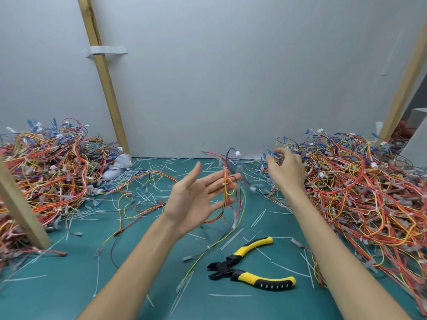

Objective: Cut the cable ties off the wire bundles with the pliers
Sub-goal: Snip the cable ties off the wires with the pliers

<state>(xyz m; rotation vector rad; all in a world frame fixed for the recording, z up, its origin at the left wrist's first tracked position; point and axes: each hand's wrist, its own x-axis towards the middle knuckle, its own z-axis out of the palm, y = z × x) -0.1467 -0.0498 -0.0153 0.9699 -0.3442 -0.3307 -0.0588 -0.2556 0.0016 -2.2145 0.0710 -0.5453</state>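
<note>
Pliers [231, 267] lie at 6 o'clock; left hand [196, 199] splayed, wire bundle [228, 192] at its fingertips; right hand [286, 169] curled, grasp unclear.

left grip [198, 199]: raised, fingers spread | right grip [286, 169]: raised, fingers loosely curled

A green work surface [69, 285] is carrying all items. A left heap of wires [46, 172] is occupying its left side, and a right heap of wires [369, 192] is covering the right side up to the back wall. Yellow-and-black pliers [248, 265] are lying flat in the near middle, head pointing left, handles spread. Thin white cut ties [230, 295] are lying scattered over the bare green, some just beside the pliers. Loose strands [138, 204] are trailing out from the left heap. A white object [119, 166], not identifiable, is resting against that heap at the back. A wooden post [23, 209] is standing at the left.
</note>
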